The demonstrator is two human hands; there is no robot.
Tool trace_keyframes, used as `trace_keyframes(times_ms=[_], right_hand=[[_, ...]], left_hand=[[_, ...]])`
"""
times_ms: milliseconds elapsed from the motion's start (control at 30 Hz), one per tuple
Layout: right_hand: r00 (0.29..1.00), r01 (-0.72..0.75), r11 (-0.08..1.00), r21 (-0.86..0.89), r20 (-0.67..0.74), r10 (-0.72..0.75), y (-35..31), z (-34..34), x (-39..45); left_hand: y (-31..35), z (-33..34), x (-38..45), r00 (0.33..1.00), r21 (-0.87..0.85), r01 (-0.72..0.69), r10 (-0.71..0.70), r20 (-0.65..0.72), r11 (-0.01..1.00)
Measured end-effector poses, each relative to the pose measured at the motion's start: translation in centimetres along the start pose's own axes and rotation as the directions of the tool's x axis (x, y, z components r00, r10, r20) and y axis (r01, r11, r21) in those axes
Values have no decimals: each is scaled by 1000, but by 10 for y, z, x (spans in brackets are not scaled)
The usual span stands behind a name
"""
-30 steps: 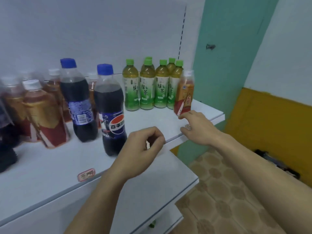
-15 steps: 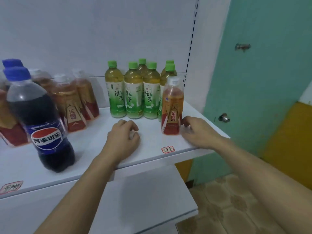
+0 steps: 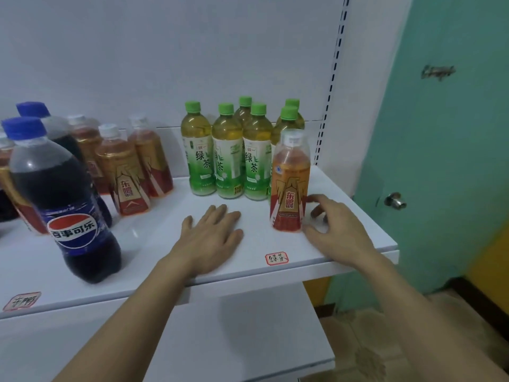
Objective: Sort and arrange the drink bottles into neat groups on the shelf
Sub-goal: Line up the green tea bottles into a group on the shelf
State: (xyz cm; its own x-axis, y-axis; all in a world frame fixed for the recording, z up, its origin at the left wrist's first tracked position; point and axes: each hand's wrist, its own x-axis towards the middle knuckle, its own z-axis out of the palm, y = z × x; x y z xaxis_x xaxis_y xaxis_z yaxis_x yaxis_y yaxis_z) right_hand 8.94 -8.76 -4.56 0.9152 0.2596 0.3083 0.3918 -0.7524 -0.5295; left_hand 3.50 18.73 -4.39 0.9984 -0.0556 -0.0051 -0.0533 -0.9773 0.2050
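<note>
A lone orange energy-drink bottle stands upright at the right end of the white shelf, in front of several green-tea bottles. My right hand sits just right of that orange bottle, its fingers loosely curved beside the base and holding nothing. My left hand lies flat on the shelf, fingers straight, left of the orange bottle. More orange bottles are grouped at the back left. Two blue-capped cola bottles stand at the left front.
Small handwritten labels are stuck on the shelf's front edge, one below the green teas and one at far left. A lower shelf juts out beneath. A teal door with a knob stands right.
My left hand has uncurled and now lies flat on the shelf. My right hand has stayed beside the lone orange bottle. The view has shifted slightly closer.
</note>
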Motion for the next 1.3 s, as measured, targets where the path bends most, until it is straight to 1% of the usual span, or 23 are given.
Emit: trace_keyframes(times_ms=[33, 67, 100, 133, 167, 233, 267, 300, 333, 400, 467, 500, 600, 667, 733, 967, 1067, 1167, 1233, 1300], right_hand=[[1000, -21, 988, 154, 20, 18, -4, -4, 0], [998, -50, 949, 313, 54, 35, -9, -7, 2], [995, -78, 906, 416, 88, 45, -16, -9, 5], [993, -94, 889, 448, 108, 51, -23, -8, 9], [992, -99, 903, 419, 109, 58, -30, -6, 13], [995, -89, 949, 302, 59, 75, -40, 3, 20], [997, -73, 957, 279, 50, 61, -43, 7, 23], [998, -43, 959, 282, 62, 27, -48, 11, 25], [996, -5, 955, 295, 85, -21, -53, 13, 28], [987, 56, 949, 311, 126, -100, -67, 20, 36], [978, 87, 954, 287, 157, -137, -83, 30, 46], [974, 104, 960, 261, 169, -151, -92, 38, 52], [960, 155, 959, 237, 193, -203, -121, 62, 74], [955, 171, 956, 240, 199, -221, -138, 80, 91], [953, 179, 950, 256, 196, -232, -153, 97, 104], [963, 125, 928, 351, 180, -198, -174, 128, 115], [951, 91, 910, 404, 236, -200, -171, 116, 106], [921, 121, 870, 477, 274, -278, -150, 72, 80], [922, 201, 840, 504, 192, -337, -122, 39, 62], [941, 246, 822, 513, 75, -329, -87, 7, 48]], left_hand=[[0, 0, 0, 1000, -28, 4, -5, -30, 1000], [-1, 0, -1, 997, -65, 10, -15, -71, 998], [-1, 0, -3, 991, -109, 20, -33, -127, 994], [-2, 0, -4, 978, -158, 39, -70, -196, 987], [-1, -1, -6, 955, -196, 75, -127, -269, 978], [-1, -3, -12, 871, -230, 196, -277, -406, 953], [-3, -5, -17, 824, -252, 259, -349, -446, 933], [-7, -6, -22, 795, -277, 308, -406, -450, 910], [-13, -6, -27, 789, -291, 341, -440, -428, 894], [-25, -6, -35, 829, -263, 355, -433, -354, 897], [-30, -6, -40, 867, -208, 342, -394, -307, 916], [-30, -7, -41, 870, -189, 347, -391, -300, 919], [-23, -7, -42, 840, -158, 386, -417, -347, 909], [-19, -5, -43, 830, -131, 398, -417, -371, 908], [-19, -6, -44, 826, -144, 400, -424, -371, 905], [-20, -5, -46, 838, -128, 372, -392, -379, 919], [-24, -5, -47, 852, -121, 343, -362, -378, 932], [-26, -5, -47, 869, -88, 322, -331, -368, 943], [-28, -6, -47, 885, -44, 322, -317, -341, 946], [-26, -12, -44, 916, -57, 290, -294, -272, 955]])
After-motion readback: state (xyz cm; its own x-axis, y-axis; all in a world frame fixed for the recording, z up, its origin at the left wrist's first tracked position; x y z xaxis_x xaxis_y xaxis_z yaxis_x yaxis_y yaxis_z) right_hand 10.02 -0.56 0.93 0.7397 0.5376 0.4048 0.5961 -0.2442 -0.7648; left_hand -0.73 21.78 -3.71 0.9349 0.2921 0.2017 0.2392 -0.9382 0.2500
